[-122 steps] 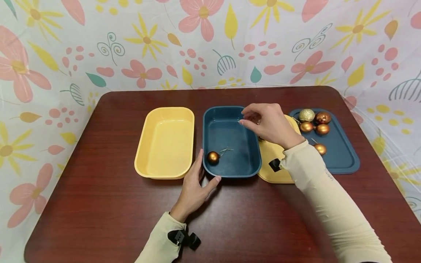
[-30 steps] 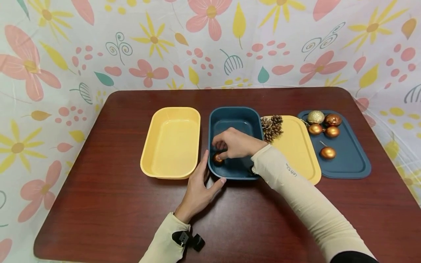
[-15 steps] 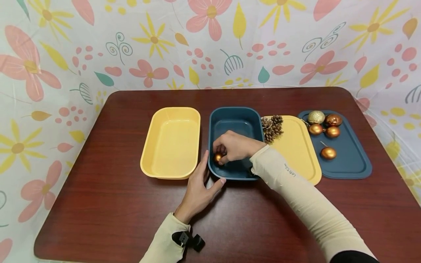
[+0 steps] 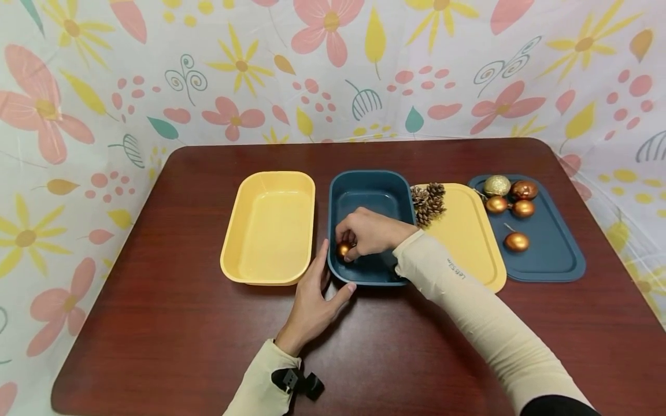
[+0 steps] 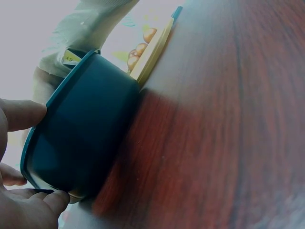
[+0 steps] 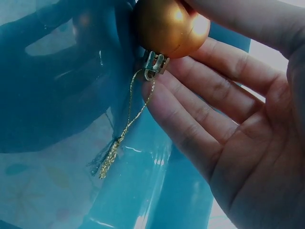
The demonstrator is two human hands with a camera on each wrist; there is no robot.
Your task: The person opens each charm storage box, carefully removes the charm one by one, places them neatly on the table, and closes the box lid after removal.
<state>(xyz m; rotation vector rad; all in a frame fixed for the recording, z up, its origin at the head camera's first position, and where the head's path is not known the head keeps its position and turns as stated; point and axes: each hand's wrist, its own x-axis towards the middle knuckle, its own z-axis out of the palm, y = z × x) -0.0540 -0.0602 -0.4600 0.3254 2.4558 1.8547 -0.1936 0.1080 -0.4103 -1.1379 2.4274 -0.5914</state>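
Inside the dark blue box [image 4: 372, 190], my right hand [image 4: 372, 231] reaches down to its near left part and pinches a gold Christmas bauble [image 4: 344, 249] between thumb and fingers. The right wrist view shows the bauble [image 6: 171, 26] close up, its metal cap and gold string loop [image 6: 128, 124] hanging down beside the box wall. My left hand [image 4: 312, 303] holds the same box at its near left corner, fingers along the left side and thumb at the front. The left wrist view shows this thumb [image 5: 24, 114] on the rim.
A yellow box [image 4: 267, 231] stands left of the blue one. To the right, several pine cones [image 4: 429, 205] lie on a yellow lid [image 4: 468, 242]. Beyond that, a blue lid [image 4: 551, 248] carries several baubles [image 4: 517, 241], one of them glittery [image 4: 496, 185]. A patterned cloth [image 4: 312, 69] hangs behind the table.
My right hand has come from above the box's far right corner down to the bauble, which lay loose, and grips it. Lately it barely moves. The left hand keeps its place.
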